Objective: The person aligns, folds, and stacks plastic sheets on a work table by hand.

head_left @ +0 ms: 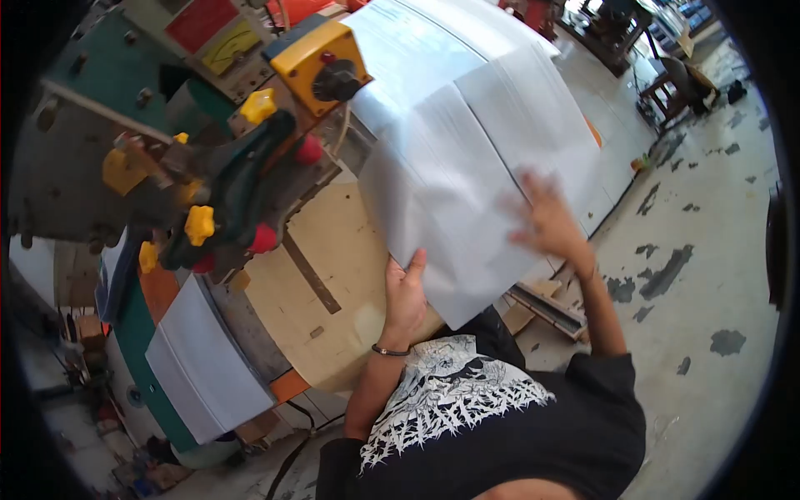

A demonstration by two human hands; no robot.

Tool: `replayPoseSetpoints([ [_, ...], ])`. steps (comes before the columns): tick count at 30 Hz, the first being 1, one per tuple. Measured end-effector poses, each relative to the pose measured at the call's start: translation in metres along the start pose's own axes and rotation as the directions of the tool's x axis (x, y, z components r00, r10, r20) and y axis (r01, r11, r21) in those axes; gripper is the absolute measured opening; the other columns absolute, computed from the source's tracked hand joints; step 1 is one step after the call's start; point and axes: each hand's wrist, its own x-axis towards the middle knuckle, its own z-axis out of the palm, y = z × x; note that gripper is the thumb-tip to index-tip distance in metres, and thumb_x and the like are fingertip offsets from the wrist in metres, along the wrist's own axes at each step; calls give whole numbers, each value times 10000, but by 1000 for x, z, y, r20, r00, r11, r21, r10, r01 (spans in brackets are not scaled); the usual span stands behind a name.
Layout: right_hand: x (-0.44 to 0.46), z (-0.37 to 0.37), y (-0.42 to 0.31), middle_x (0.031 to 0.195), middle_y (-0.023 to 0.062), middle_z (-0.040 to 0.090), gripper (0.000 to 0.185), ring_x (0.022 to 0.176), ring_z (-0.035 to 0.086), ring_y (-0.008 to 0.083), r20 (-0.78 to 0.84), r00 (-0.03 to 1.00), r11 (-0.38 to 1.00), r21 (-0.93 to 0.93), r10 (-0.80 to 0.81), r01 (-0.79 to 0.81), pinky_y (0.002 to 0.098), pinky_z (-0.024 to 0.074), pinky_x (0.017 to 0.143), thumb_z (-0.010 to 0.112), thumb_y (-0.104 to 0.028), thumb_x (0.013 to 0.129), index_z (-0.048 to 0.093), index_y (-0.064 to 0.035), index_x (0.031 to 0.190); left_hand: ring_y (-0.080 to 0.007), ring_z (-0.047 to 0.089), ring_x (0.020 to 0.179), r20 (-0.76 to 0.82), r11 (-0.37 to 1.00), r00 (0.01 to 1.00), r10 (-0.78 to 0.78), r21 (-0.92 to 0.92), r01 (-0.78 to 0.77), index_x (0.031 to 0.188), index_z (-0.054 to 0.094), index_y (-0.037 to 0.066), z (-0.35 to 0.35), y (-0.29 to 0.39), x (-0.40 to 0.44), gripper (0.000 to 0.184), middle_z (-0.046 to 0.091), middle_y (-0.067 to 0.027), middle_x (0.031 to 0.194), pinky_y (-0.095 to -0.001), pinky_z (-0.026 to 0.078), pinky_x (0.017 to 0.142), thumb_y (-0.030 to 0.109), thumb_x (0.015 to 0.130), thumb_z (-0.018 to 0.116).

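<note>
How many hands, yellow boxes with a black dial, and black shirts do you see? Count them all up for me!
Hands: 2 (left hand, right hand)
Yellow box with black dial: 1
Black shirt: 1
Total: 4

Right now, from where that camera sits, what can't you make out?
All in the head view:
- Left hand: most fingers are hidden by the white sheet.
- Right hand: blur smears its fingertips, so exact contact with the sheet is unclear.
- Black knob: any markings are too small to read.
- Black shirt: its lower part is cut off by the picture's bottom edge.
</note>
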Motion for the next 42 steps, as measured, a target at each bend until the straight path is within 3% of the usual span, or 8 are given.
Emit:
replayPoseSetpoints([
  [4, -3, 19, 136, 1421, 271, 469, 412, 1323, 449, 422, -561, 458, 715, 423, 689, -556, 523, 366, 1097, 575, -233, 967, 559, -82, 1350, -208, 508, 1241, -77, 974, 992, -99, 197, 112, 1394, 415, -40, -19, -14, 2, 454, 517, -127, 1380, -340, 432, 1048, 91, 993, 581],
  [9, 71, -20, -57, 1578, 178, 312, 498, 1458, 297, 338, -363, 930, 824, 511, -51, 244, 471, 251, 1182, 666, -142, 907, 540, -125, 1389, -225, 409, 1332, -54, 967, 990, 131, 227, -116, 1515, 217, -10, -15, -24, 3, 607, 377, -147, 1491, -358, 342, 1117, 27, 991, 520],
  [12, 98, 3, -118, 1599, 131, 285, 545, 1491, 241, 288, -299, 781, 719, 309, -548, 623, 481, 174, 1214, 560, -377, 964, 467, -177, 1462, -225, 421, 1329, -52, 954, 986, 159, 263, -140, 1516, 219, 11, -21, -34, 1, 616, 386, -135, 1484, -373, 352, 1120, 2, 980, 521],
  [19, 120, -9, 119, 1545, 163, 379, 472, 1448, 304, 337, -400, 914, 934, -301, 61, -194, 449, 260, 1172, 528, -371, 983, 521, -185, 1417, -215, 380, 1342, 0, 950, 992, 128, 288, -122, 1491, 219, -8, -3, -9, 3, 581, 372, -133, 1481, -354, 282, 1140, -1, 983, 501],
  [22, 47, 26, 268, 1118, 243, 670, 718, 1092, 623, 316, -4, 667, 584, 488, 745, -649, 403, 440, 972, 284, -585, 1019, 607, 16, 1242, -201, 405, 1313, -10, 951, 990, 140, 279, -132, 1467, 262, -13, -2, -7, 3, 543, 405, -125, 1456, -351, 294, 1130, 23, 988, 516],
  [30, -111, 105, 158, 1180, 137, 637, 530, 1069, 589, 181, 7, 546, 274, 859, 838, -432, 313, 492, 904, 593, -377, 992, 535, 57, 1290, -275, 645, 1080, 150, 537, 973, -177, 843, -32, 1331, 546, 18, 20, 45, -23, 397, 571, -188, 1331, -321, 505, 933, 7, 934, 547],
  [35, -136, 118, 74, 1259, 151, 591, 574, 1136, 565, 227, -179, 228, 178, 984, 957, 25, 355, 493, 930, 666, -302, 950, 466, 28, 1375, -343, 528, 1302, 847, 405, 508, -158, 525, -749, 1383, 563, 142, 77, 52, -32, 526, 436, -214, 1491, -433, 457, 1058, -11, 882, 527],
  [42, -125, 83, 32, 1271, 154, 583, 583, 1141, 563, 234, -281, 23, 273, 946, 959, 174, 362, 493, 934, 672, -293, 945, 456, 25, 1384, -286, 338, 1442, 928, 331, 8, -372, 141, -933, 1232, 652, 132, 90, -36, -59, 358, 384, -104, 1544, -475, 262, 1196, 173, 898, 530],
])
